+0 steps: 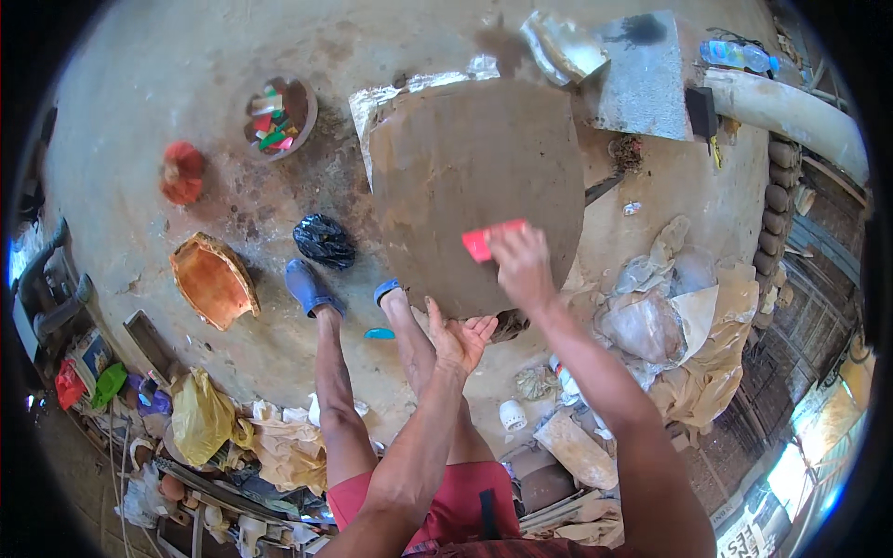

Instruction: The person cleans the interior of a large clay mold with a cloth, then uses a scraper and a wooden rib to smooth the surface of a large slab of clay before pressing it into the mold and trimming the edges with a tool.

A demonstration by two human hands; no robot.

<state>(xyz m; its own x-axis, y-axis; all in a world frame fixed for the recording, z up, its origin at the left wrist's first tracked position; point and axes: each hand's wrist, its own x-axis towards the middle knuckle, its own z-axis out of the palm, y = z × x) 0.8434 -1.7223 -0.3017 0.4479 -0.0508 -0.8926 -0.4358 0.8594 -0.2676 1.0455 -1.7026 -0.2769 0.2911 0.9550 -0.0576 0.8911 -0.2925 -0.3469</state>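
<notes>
Grips a red scraper (479,245) in the fingers of the right hand (523,262), laying it against the near half of a large brown clay form (474,167). Holds nothing in the left hand (460,344), palm up and fingers spread, at the form's near edge (cannot tell whether touching it or just short of it). Has a black plastic bag (324,242) to the left of the form, beside blue shoes (305,285), and, farther left, an orange-lined curved shard (214,279); beyond these, has a round bowl (300,104) of coloured pieces (272,139).
</notes>
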